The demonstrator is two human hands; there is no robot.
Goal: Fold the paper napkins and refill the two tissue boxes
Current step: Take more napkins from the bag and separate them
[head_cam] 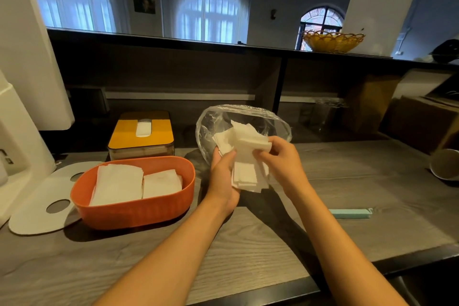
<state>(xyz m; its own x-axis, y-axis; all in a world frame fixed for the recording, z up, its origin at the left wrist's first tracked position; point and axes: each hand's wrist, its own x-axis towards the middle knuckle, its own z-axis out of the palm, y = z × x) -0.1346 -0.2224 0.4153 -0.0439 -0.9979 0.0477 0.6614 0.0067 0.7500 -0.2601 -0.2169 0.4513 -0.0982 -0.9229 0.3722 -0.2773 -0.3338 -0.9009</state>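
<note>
My left hand holds a stack of white paper napkins from below, in front of a clear plastic bag with more napkins in it. My right hand pinches the top napkin of the stack and bends it over. To the left, the open orange tissue box holds two piles of folded napkins. Its white lid lies flat beside it. Behind it stands the closed yellow-lidded tissue box, a napkin showing in its slot.
A large white appliance fills the left edge. A light green clip bar lies on the grey wooden counter to the right. A paper cup lies on its side at far right. A yellow basket sits on the upper shelf.
</note>
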